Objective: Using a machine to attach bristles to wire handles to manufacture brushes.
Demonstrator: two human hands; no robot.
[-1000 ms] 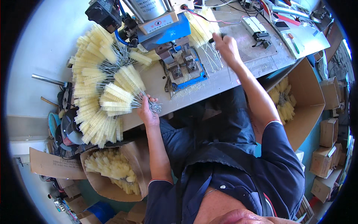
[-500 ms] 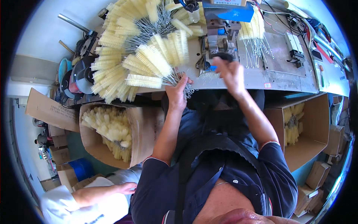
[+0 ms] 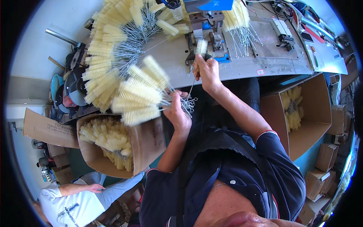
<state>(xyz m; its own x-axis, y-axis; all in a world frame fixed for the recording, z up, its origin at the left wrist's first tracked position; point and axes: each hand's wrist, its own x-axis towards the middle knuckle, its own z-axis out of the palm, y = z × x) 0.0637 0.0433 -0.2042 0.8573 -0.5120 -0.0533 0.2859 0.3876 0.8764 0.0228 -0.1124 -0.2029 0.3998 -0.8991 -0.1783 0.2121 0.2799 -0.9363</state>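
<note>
My left hand (image 3: 177, 113) is closed around the wire handles of a fanned bunch of cream bottle brushes (image 3: 138, 96), over the table's front edge. Their looped wire ends stick out on the right of the fist. My right hand (image 3: 208, 73) pinches a single bottle brush (image 3: 201, 47) with its bristle head up, right at the front of the small bench machine (image 3: 207, 24). That brush's thin wire stem hangs below the fingers towards the bunch. Something dark covers part of a right fingertip. Whether the brush touches the machine, I cannot tell.
A large pile of brushes (image 3: 102, 56) spreads over the table's left, beside a bench grinder (image 3: 73, 89). More brushes (image 3: 236, 19) lie right of the machine. Cardboard boxes (image 3: 149, 142) (image 3: 315, 109) with brushes stand below on both sides. Another person (image 3: 77, 204) is at lower left.
My left hand has drawn the bunch nearer and away from the pile. The right hand, blurred at the machine before, now holds one brush upright there. The whole view has shifted slightly.
</note>
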